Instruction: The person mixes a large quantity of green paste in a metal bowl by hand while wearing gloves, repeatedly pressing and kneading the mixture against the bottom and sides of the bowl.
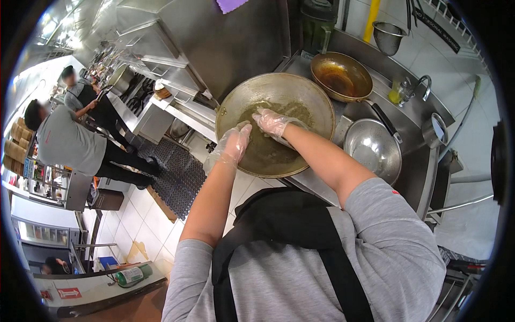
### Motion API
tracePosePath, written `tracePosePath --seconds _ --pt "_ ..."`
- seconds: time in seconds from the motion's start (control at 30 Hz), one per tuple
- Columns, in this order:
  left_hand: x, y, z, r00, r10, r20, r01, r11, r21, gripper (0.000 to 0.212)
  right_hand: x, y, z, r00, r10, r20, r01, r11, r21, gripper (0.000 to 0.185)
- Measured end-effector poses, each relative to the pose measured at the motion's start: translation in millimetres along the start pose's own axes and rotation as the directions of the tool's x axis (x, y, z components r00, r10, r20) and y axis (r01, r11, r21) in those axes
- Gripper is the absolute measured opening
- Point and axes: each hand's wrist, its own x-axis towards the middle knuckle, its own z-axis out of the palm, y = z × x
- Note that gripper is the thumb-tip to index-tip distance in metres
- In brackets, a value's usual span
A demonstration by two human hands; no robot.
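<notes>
A large round metal wok (277, 86) lies before me at the sink counter, with murky greenish liquid or wet residue in its bottom. Both my hands wear clear plastic gloves. Over the wok's left side is my left hand (236, 141), its fingers close together and pointing up; whether it grips anything is unclear. My right hand (273, 122) is inside the wok near its middle, fingers bent, and what lies under them is hidden. The two hands are close together. Beyond the right rim sits a browned frying pan (342, 76) with a black handle.
A perforated steel colander (373, 149) rests right of the wok, near a faucet (424, 86) and a small metal pot (434, 131). A mesh strainer (389, 38) hangs on the wall. At left, two people (72, 137) stand by a stove on a black rubber mat (173, 173).
</notes>
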Motion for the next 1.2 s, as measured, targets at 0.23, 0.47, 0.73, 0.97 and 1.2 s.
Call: tracePosePath --seconds 0.23,0.47,0.73,0.97,1.2 --pt "3.7 7.3 3.9 0.997 0.023 0.068 -0.056 0.841 0.539 0.063 12.7 25.2 -10.1 0.992 -0.115 0.051 0.124 0.952 -0.28 0.044" --pt "-28.3 34.0 43.4 0.961 0.036 0.273 -0.272 0.263 0.926 0.084 9.9 37.5 -13.5 0.978 -0.18 -0.109 0.151 0.96 -0.236 0.033" --pt "8.1 -6.3 43.3 0.911 0.178 0.371 -0.407 0.268 0.873 0.038 33.2 84.0 -36.6 0.982 -0.162 0.093 0.186 0.856 -0.483 0.028" --pt "4.9 3.9 49.9 0.938 0.143 0.315 -0.346 0.375 0.86 0.027 12.3 93.3 -53.8 0.983 -0.176 0.057 0.181 0.85 -0.495 0.03" --pt "0.5 23.0 51.6 0.983 0.012 0.183 -0.174 0.377 0.91 0.036 -15.5 55.7 -44.0 0.983 -0.108 -0.151 0.041 0.92 -0.39 0.03"
